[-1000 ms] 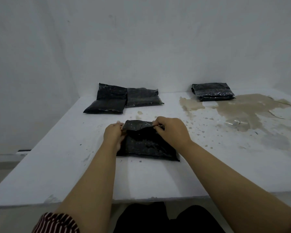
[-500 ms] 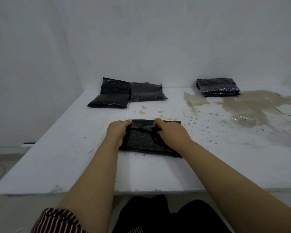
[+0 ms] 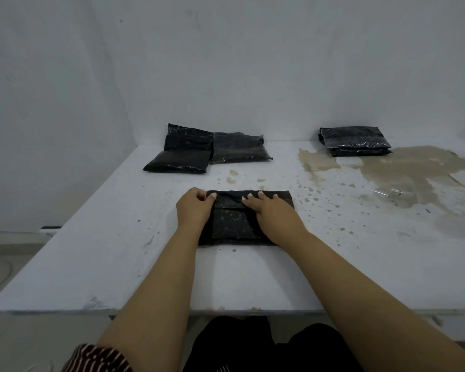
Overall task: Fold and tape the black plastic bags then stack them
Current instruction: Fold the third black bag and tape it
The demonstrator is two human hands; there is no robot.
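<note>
- White painted table (image 3: 118,264) fills the middle of the view, its far right part covered by a brown patch (image 3: 403,178) where the paint is gone or stained; which of the two cannot be told. The right edge is cut off by the frame.
- Two bare forearms reach in from below; only a strip of striped sleeve (image 3: 97,359) shows at the left elbow, and the right elbow runs out of frame.
- Flat black plastic bag (image 3: 234,224) lies near the table's front edge, its far flap folded toward the person. Both hands cover its side edges.
- Right hand (image 3: 273,213) lies on the bag with fingers spread flat, pressing the folded flap down.
- Left hand (image 3: 193,208) sits at the bag's far left corner with fingers curled in; they seem to pinch the fold, though the grip itself is hidden.
- Two dark bags (image 3: 207,150) lie far left, overlapping, so their shared edge is hard to trace.
- Stack of folded bags (image 3: 355,142) rests far right by the wall; its count is unclear.
- Small glinting thing (image 3: 387,192) on the brown patch cannot be identified.
</note>
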